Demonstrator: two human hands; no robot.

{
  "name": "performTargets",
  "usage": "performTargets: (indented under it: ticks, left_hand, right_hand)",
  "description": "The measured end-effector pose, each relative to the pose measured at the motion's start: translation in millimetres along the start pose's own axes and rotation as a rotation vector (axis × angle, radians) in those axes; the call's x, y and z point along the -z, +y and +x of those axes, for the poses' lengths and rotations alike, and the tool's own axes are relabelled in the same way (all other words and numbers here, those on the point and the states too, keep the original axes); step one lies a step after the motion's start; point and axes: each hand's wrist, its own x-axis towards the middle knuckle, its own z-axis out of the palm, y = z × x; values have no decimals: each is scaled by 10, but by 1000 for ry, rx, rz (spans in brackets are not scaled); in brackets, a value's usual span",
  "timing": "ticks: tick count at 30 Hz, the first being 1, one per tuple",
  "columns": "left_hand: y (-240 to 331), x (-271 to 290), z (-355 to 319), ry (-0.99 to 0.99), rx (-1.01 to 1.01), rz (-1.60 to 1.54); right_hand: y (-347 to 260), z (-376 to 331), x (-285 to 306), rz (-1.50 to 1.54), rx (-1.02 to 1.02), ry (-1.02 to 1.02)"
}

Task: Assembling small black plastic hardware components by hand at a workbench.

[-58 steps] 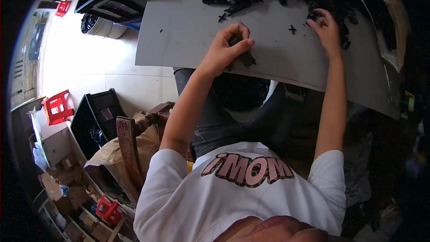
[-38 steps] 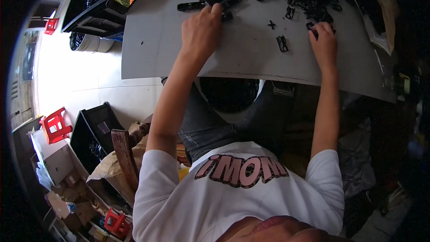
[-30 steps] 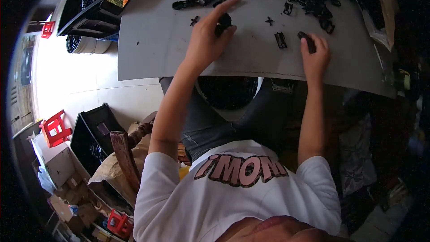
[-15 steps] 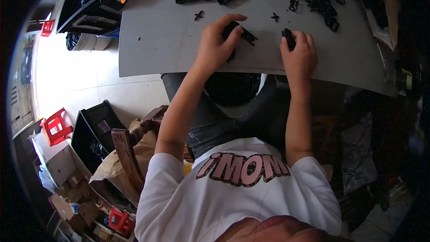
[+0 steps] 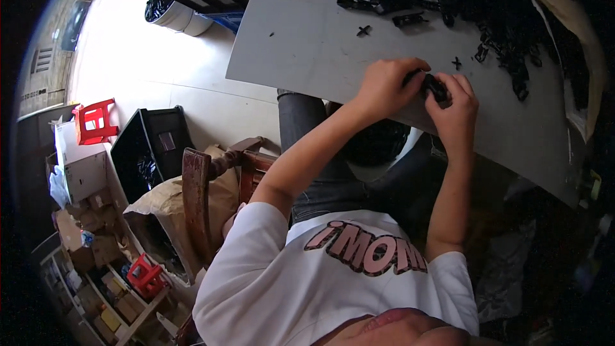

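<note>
Right grip (image 5: 453, 106) closed on black part (image 5: 437, 88) over the counter's (image 5: 288, 45) near edge, long axis slanting upper-left to lower-right. Left grip (image 5: 387, 86) curled round dark piece (image 5: 410, 77), mostly hidden. Beyond, on smooth grey: small black cross (image 5: 364, 31), tangled heap (image 5: 490, 6).

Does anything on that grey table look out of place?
Nothing looks plainly wrong. Mildly odd: a tiny dark speck lies alone toward the left of the table, and a small cross and a second cross lie loose, apart from the piled black parts. Fine damage I can't make out.
</note>
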Motion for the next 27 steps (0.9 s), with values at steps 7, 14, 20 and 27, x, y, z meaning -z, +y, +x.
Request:
performTargets:
  ticks: [7,14,20,27]
  left_hand:
    - [52,-24,12,17,70,16]
    - [10,-107,4,129,60,-44]
    - [75,-28,-9,20,67,-28]
    - [-9,45,-20,-120,114,-172]
  right_hand:
    - [-3,-9,8,-39,12,8]
    - [-41,-43,37,17,-56,23]
    - [-62,-61,2,-124,11,27]
    - [-88,-115,109,-124,31,-84]
